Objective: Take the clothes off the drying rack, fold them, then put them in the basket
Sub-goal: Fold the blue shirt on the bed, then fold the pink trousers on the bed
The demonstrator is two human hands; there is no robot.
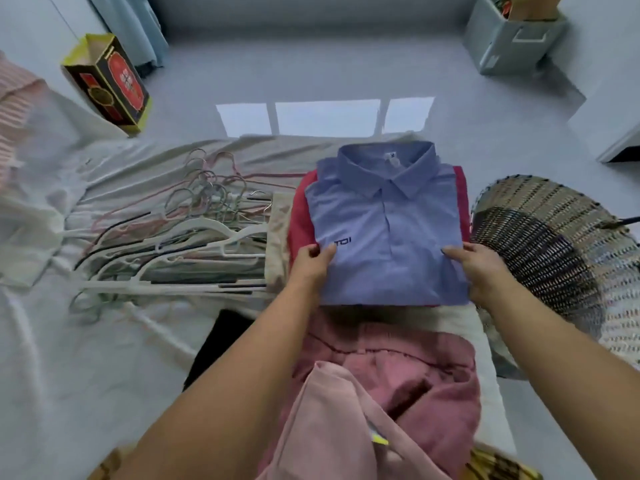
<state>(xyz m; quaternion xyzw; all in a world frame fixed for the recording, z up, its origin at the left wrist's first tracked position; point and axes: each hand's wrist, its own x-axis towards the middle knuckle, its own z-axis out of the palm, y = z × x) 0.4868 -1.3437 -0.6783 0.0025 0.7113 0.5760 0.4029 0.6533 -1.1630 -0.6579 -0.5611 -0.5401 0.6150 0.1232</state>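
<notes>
One folded light-blue collared polo shirt lies on a folded red garment on the white-sheeted bed. The left hand and right hand each pinch its near corners in a closed grip. One woven wicker basket sits just right of the shirt; a heap of hangers, too tangled to count, lies to its left.

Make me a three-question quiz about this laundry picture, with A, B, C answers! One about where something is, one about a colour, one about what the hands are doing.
1. Where is the pile of hangers?
A. left of the folded shirt
B. inside the basket
C. on the floor

2. What colour is the folded shirt?
A. green
B. light blue
C. yellow

3. What are the hands doing?
A. hanging free
B. gripping a hanger
C. holding the shirt's sides

Answers: 1 A, the hangers lie on the sheet to its left. 2 B, collar and front look light blue. 3 C, left hand and right hand clasp its edges.
</notes>
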